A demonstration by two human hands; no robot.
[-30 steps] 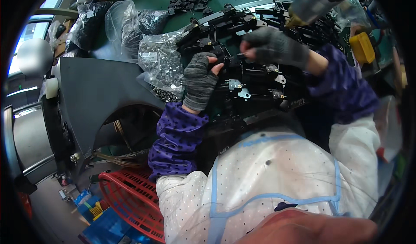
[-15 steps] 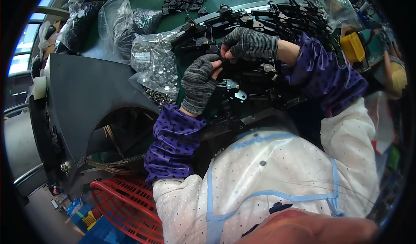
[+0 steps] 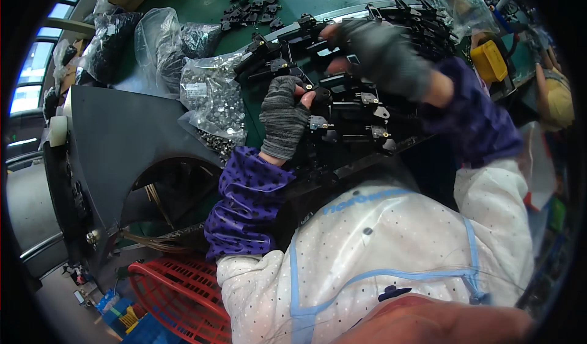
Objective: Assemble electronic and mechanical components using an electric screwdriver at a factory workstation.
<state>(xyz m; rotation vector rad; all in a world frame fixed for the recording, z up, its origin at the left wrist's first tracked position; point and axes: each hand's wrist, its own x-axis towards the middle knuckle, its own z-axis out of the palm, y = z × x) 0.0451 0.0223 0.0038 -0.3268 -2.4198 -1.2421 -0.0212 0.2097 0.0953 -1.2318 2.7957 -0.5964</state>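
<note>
Glove (image 3: 283,129) of streaked grey knit, left grip (image 3: 286,109) beside slim black parts (image 3: 348,110)

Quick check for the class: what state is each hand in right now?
Left hand: closed, thumb and forefinger on a black mechanical part.
Right hand: open, thumb and forefinger apart; blur hides whether it holds anything.

The left glove (image 3: 283,118) is streaked grey-black; sleeves (image 3: 247,200) purple with dark stars; smock (image 3: 391,240) white, dark-dotted, blue-trimmed; parts (image 3: 352,110) mostly black, surface (image 3: 199,3) green, near-left basket (image 3: 153,269) red, far-right container (image 3: 489,62) yellow.
</note>
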